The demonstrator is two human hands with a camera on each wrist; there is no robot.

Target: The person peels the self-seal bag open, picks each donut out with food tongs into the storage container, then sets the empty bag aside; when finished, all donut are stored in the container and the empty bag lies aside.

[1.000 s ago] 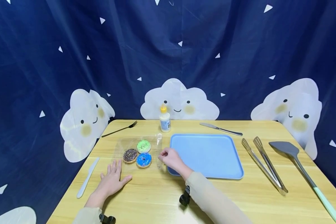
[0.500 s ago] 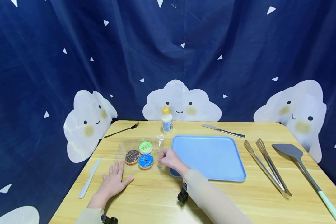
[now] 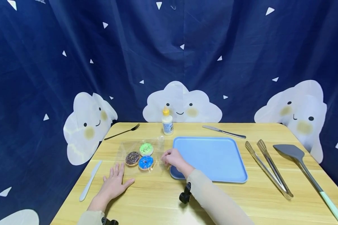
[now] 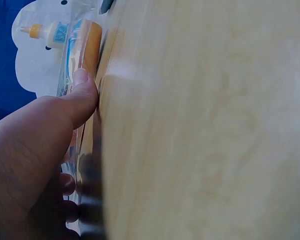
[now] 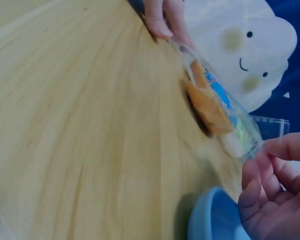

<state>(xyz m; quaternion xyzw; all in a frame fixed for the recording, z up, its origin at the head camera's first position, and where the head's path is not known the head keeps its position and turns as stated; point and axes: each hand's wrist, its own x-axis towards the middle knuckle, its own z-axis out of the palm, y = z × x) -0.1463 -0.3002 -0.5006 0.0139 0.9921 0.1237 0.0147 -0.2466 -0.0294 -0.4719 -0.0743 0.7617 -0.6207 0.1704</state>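
Three doughnuts lie inside a clear plastic bag [image 3: 159, 147] on the table: a green-iced one [image 3: 146, 149], a chocolate one [image 3: 132, 158] and a blue one [image 3: 145, 162]. My left hand [image 3: 114, 186] is spread with its fingertips at the bag's near left corner, pressing there. At the bag's right edge, my right hand [image 3: 174, 159] pinches the clear film between thumb and fingers. In the right wrist view that pinched edge of the bag [image 5: 255, 145] stands up off the table. The left wrist view shows my left thumb [image 4: 82, 95] beside a doughnut's side [image 4: 92, 45].
Right of the bag lies a blue tray [image 3: 208, 159]. Behind stand a yellow-capped bottle [image 3: 167, 124], a fork [image 3: 122, 132] and a metal knife [image 3: 223, 131]. Tongs [image 3: 270, 172] and a spatula [image 3: 301, 164] lie at right, a pale knife [image 3: 90, 181] at left.
My right hand has shifted slightly to the right, and the film by the blue doughnut now shows fresh creases and glints. My left hand stays in place.
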